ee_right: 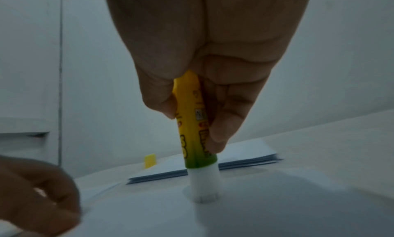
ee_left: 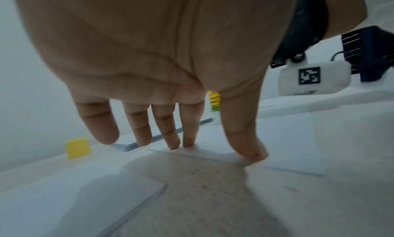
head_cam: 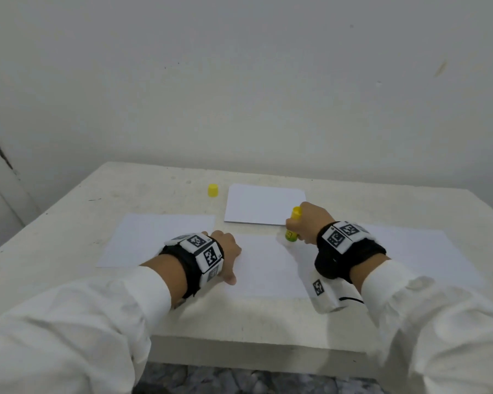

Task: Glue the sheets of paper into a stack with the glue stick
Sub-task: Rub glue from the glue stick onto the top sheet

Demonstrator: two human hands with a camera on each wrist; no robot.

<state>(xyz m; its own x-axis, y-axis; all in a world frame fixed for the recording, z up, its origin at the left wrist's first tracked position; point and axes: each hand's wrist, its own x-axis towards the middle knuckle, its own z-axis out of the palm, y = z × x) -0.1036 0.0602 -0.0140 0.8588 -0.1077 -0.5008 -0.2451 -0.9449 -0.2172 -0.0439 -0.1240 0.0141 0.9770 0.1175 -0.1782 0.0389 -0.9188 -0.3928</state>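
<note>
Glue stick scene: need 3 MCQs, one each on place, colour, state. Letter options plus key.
1. Where is the loose cap?
A. on the table left of the far paper stack
B. on the glue stick
C. in the left hand

2. Cap colour?
A. red
B. yellow
C. black

3. The glue stick's tip is:
A. capped
B. lifted clear
C. pressed on the middle sheet

Key: 1A, the head view shows it standing there; 2B, yellow in all views; 3C, the right hand holds it tip-down on paper.

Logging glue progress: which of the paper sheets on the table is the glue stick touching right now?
The middle sheet nearest the person: the glue stick in the right hand stands on it, and the left hand presses its edge. The others lie untouched.
</note>
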